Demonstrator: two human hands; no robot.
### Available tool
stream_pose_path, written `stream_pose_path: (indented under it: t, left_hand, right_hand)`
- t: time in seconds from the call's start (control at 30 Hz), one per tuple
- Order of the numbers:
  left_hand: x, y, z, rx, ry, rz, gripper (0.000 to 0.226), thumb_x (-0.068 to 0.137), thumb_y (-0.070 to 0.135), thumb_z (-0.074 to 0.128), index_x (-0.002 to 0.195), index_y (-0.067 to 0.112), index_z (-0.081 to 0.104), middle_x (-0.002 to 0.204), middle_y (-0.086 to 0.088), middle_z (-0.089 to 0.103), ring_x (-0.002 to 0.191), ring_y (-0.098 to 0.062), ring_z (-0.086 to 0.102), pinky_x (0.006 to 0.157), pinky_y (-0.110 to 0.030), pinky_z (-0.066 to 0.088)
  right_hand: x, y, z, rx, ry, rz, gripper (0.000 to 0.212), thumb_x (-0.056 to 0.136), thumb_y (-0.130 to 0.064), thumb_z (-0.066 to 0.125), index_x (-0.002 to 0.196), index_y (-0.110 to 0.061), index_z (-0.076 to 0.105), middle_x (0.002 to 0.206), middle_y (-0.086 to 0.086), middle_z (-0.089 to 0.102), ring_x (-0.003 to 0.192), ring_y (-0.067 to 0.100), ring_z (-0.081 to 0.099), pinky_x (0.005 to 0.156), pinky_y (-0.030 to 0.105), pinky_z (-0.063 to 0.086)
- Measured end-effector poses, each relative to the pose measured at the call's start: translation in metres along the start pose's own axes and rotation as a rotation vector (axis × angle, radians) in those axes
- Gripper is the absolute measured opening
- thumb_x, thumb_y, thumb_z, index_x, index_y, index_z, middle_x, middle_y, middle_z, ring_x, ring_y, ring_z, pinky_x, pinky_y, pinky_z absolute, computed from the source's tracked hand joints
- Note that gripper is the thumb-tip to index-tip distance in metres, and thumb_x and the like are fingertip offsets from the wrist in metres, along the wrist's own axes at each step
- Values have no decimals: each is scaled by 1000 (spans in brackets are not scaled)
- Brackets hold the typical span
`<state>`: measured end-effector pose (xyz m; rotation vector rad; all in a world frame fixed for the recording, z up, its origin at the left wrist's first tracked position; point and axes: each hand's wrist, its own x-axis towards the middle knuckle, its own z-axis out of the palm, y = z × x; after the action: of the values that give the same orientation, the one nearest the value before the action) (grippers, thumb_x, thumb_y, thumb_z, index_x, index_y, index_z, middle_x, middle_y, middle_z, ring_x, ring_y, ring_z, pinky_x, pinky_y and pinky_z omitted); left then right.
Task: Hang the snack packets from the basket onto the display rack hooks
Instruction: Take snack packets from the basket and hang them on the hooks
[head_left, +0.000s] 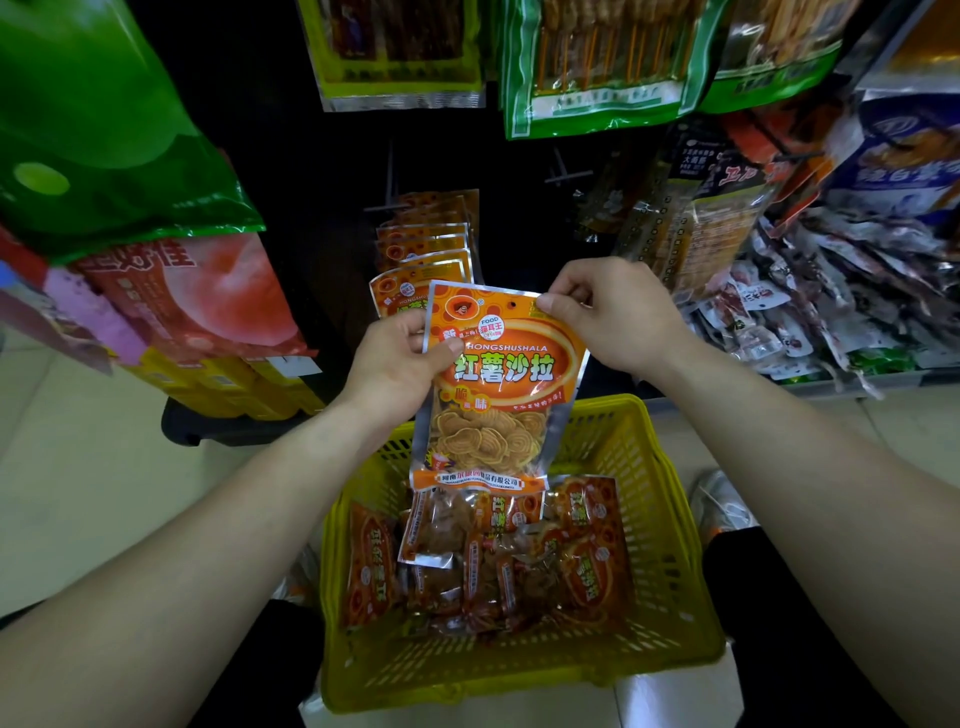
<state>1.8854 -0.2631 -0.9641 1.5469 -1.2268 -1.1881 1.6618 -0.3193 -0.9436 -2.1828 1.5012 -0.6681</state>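
I hold an orange snack packet (498, 384) upright above the yellow basket (670, 525). My left hand (395, 364) grips its left edge with the thumb on the front. My right hand (613, 312) pinches its top right corner. A small hang hole shows near the packet's top. Several more orange packets (493, 566) lie in the basket. Just behind the held packet, a row of the same packets (423, 244) hangs on a rack hook (389, 176).
A bare hook (563, 169) sticks out to the right of the filled one. Green bags (597, 62) hang above, a large green bag (104, 119) at left. A bin of small wrapped snacks (831, 306) sits at right.
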Motion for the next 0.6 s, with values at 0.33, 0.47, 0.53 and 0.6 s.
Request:
stream_pose_path:
  t: [0.33,0.47,0.53,0.6]
  left_hand:
    - [-2,-4,-3,71,15,-5,15,94,19,69,106,26,66,98,11,75,89,-5,73,73,-21,58]
    - [-6,-7,-8,64,35,-17,18,94,18,69,112,21,66,99,7,76,89,-8,74,79,-29,60]
    - [-10,-8,-10,50,37,-25,21,94,18,68,114,19,66,99,6,76,89,-9,74,81,-32,61]
    - [-13,-10,-14,41,45,-23,19,94,16,68,113,20,66,98,5,77,90,-12,75,82,-37,61]
  right_hand:
    - [1,-4,1,-194,-126,-116,19,99,-37,50,107,-32,66,85,-13,56,96,18,50,90,43,41]
    - [-1,-20,3,-283,-168,-170,23,94,-50,45,96,-34,60,86,-13,54,95,16,45,86,37,30]
    - [-2,-30,8,-310,-222,-195,21,93,-52,50,95,-32,56,94,-9,63,97,17,55,84,35,35]
    - [-5,-40,15,-221,-286,-147,19,96,-46,55,107,-31,58,105,-6,70,98,18,65,78,29,47]
